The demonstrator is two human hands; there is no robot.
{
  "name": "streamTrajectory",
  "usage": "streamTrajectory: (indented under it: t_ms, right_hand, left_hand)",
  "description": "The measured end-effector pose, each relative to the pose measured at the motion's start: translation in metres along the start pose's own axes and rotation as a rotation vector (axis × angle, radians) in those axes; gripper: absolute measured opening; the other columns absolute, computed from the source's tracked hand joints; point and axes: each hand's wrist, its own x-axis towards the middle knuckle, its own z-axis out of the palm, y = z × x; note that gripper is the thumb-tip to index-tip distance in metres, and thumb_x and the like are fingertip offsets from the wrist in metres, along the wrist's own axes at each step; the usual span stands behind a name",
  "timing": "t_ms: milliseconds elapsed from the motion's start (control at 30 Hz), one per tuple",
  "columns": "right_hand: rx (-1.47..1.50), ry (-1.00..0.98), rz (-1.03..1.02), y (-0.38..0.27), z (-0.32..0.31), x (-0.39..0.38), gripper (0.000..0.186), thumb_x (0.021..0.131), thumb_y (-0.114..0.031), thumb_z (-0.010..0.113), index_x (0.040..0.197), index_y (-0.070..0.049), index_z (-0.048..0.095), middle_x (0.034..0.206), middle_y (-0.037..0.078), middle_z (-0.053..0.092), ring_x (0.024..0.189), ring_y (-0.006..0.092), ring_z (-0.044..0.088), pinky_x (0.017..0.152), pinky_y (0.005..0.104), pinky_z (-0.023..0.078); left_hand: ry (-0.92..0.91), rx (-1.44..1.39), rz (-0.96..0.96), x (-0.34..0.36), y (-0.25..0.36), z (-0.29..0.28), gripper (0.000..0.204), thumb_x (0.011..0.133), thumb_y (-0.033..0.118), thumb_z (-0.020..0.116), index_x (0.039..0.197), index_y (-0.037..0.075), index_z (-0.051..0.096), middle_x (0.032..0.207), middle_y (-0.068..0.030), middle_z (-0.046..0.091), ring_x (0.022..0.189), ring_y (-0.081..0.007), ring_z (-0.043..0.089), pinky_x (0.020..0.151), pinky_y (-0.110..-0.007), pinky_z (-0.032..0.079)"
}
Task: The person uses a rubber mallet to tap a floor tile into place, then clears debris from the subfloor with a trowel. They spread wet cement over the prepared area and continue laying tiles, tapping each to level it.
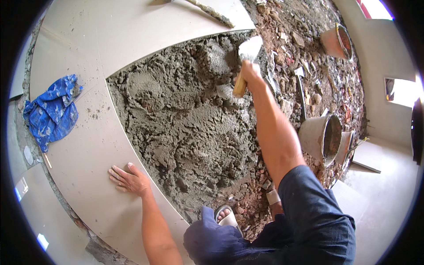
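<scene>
My right hand (251, 74) is closed round the wooden handle of a trowel (250, 47). Its pale blade reaches the far right edge of a bed of wet grey mortar (190, 128), close to the rubble. The mortar is lumpy, with smoother patches in places. To the left, my left hand (130, 180) lies flat with fingers spread on a large beige floor tile (97, 145), holding nothing. Along the tile's right edge the mortar begins. Another laid tile (145, 31) borders the mortar at the far side.
A crumpled blue cloth (55, 110) lies on the left tiles. On the far tile rests a stick-like tool handle (212, 13). Broken rubble (304, 57) covers the right side, with a bucket (338, 42), a nearer bucket (322, 137) and a dark-handled tool (301, 95). My sandalled foot (227, 216) stands near the mortar.
</scene>
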Motion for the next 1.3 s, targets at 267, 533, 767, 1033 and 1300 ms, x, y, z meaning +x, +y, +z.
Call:
streamTrajectory:
  t_ms: [267, 533, 767, 1033, 1300]
  right_hand:
    - [-0.664, -0.131, -0.106, -0.038, -0.08, -0.002, 0.032, 0.094, -0.032, 0.044, 0.09, -0.002, 0.055, 0.07, 0.01, 0.06, 0.051, 0.0162, 0.056, 0.051, 0.0309, 0.05]
    - [-0.54, -0.186, -0.025, -0.045, -0.038, -0.018, 0.032, 0.097, -0.032, 0.047, 0.094, 0.0, 0.054, 0.073, 0.009, 0.06, 0.054, 0.0146, 0.058, 0.045, 0.0313, 0.05]
    - [-1.745, -0.549, -0.891, -0.013, 0.015, -0.069, 0.023, 0.094, -0.01, 0.047, 0.114, -0.003, 0.056, 0.08, 0.013, 0.064, 0.068, 0.0177, 0.067, 0.053, 0.0257, 0.059]
    - [-1.731, 0.024, -0.637, 0.016, -0.09, -0.025, 0.025, 0.098, -0.016, 0.04, 0.103, 0.0, 0.059, 0.082, 0.013, 0.066, 0.075, 0.0199, 0.067, 0.061, 0.035, 0.059]
    - [-0.624, -0.073, -0.065, 0.004, -0.117, -0.044, 0.037, 0.092, -0.032, 0.048, 0.093, 0.004, 0.057, 0.069, 0.009, 0.054, 0.054, 0.0166, 0.058, 0.045, 0.0311, 0.049]
  left_hand:
    - [0.022, -0.021, 0.007, -0.001, 0.001, -0.002, 0.071, 0.096, 0.054, 0.033, 0.151, 0.012, 0.018, 0.159, -0.0083, 0.013, 0.147, -0.0292, 0.009, 0.115, -0.056, 0.007]
    - [0.013, -0.001, 0.009, -0.001, -0.001, 0.0, 0.072, 0.095, 0.055, 0.032, 0.152, 0.012, 0.018, 0.159, -0.0076, 0.012, 0.147, -0.0285, 0.008, 0.115, -0.056, 0.007]
    - [0.012, -0.01, -0.011, 0.0, 0.001, -0.001, 0.071, 0.096, 0.054, 0.033, 0.152, 0.013, 0.02, 0.159, -0.0069, 0.012, 0.147, -0.0282, 0.009, 0.115, -0.055, 0.007]
    - [0.024, -0.004, -0.004, 0.0, -0.001, 0.002, 0.07, 0.096, 0.053, 0.033, 0.151, 0.013, 0.02, 0.159, -0.0065, 0.013, 0.147, -0.0268, 0.009, 0.115, -0.054, 0.008]
    - [0.033, -0.02, -0.007, 0.001, -0.002, 0.004, 0.071, 0.096, 0.056, 0.032, 0.152, 0.014, 0.019, 0.159, -0.0065, 0.014, 0.147, -0.0261, 0.009, 0.115, -0.055, 0.009]
